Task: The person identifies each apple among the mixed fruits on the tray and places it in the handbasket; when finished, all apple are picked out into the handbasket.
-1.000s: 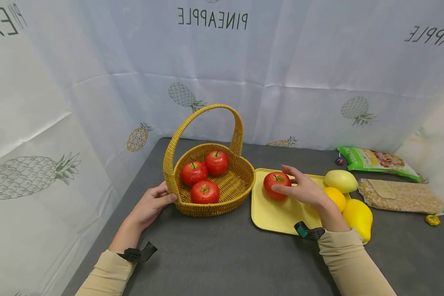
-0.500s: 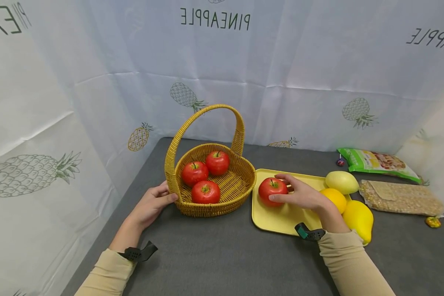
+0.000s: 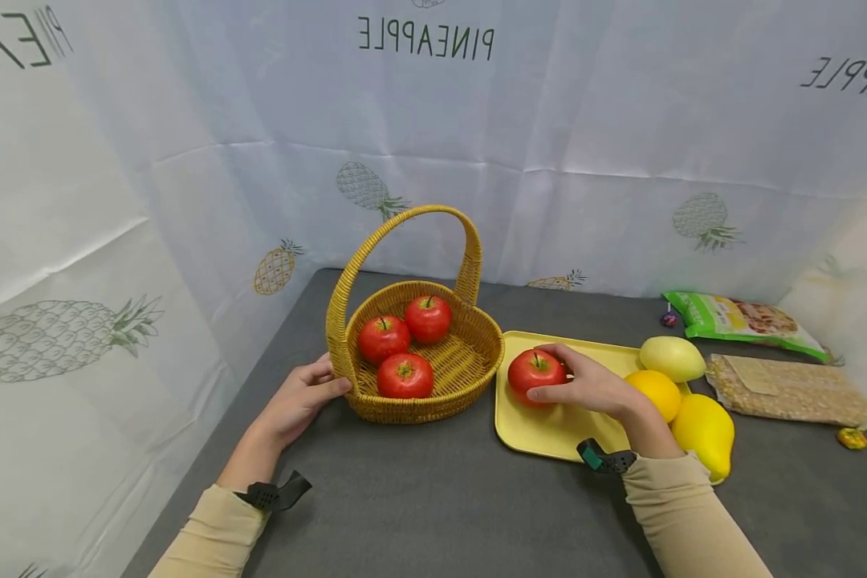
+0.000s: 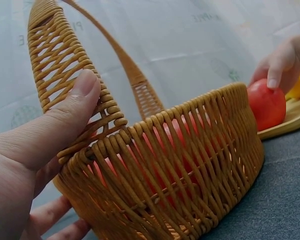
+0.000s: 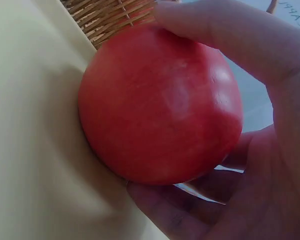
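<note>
A yellow wicker basket (image 3: 470, 393) with a tall hoop handle stands left of centre, three red apples (image 3: 405, 376) inside it. My left hand (image 3: 299, 401) grips its left side; in the left wrist view the thumb (image 4: 82, 92) lies over the handle's base and the fingers (image 4: 52, 215) stay outside the weave. Right of the basket, another red apple (image 3: 533, 373) is on a yellow tray (image 3: 549, 437). My right hand (image 3: 585, 385) holds this apple from its right side. In the right wrist view, thumb and fingers curve round the apple (image 5: 160, 105), close against the tray surface.
At the tray's right end sit a pale yellow-green fruit (image 3: 672, 358), a round orange-yellow fruit (image 3: 656, 392) and a yellow mango-like fruit (image 3: 704, 437). Farther right lie a green food packet (image 3: 751, 321), a bag of grains (image 3: 787, 389) and small wrapped candies (image 3: 852, 437). A pineapple-print curtain (image 3: 585, 209) hangs behind.
The apple on the tray has shifted slightly left towards the basket, and my right hand's fingers have closed round it. My left hand keeps its grip on the basket.
</note>
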The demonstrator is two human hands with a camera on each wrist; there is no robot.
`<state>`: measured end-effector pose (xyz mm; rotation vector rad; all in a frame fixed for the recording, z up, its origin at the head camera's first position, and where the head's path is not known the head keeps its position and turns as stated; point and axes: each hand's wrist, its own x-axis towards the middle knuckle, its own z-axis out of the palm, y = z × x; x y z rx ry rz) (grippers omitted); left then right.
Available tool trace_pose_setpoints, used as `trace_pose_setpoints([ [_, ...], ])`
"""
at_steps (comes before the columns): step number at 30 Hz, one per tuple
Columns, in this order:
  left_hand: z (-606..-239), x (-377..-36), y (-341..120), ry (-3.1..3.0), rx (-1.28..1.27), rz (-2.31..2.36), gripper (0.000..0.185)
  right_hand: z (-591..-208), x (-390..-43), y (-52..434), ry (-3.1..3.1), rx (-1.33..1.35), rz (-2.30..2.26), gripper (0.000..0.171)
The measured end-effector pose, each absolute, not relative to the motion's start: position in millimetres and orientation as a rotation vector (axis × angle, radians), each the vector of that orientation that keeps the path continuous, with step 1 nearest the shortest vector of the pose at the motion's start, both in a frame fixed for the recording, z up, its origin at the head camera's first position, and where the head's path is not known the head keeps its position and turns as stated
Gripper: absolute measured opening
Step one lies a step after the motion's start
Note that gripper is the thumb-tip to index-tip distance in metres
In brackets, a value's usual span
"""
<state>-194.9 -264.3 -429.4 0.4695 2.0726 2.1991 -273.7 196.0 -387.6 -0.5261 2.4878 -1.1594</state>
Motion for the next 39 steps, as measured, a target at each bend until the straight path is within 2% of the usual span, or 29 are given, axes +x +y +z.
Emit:
trace_pose_setpoints([
  [12,-429.4,-199.5,-262.8,2.067,0.469,2.197,0.036,-362.1,-266.0,192.8,2.469,-0.365,-1.444,0.077],
  [24,-434.1,-199.8,-263.0,2.064,0.486,2.189,0.035,-337.3,-247.0,182.2,2.425,-0.441,-1.512,0.074],
  [31,-433.6,-197.9,-264.4,2.056,0.492,2.204,0.034,-329.1,-251.5,166.2,2.417,-0.426,-1.521,0.07],
  [39,-433.7,-196.0,-263.1,2.068,0.467,2.187,0.041,-317.8,-257.1,146.2,2.374,-0.434,-1.498,0.071],
])
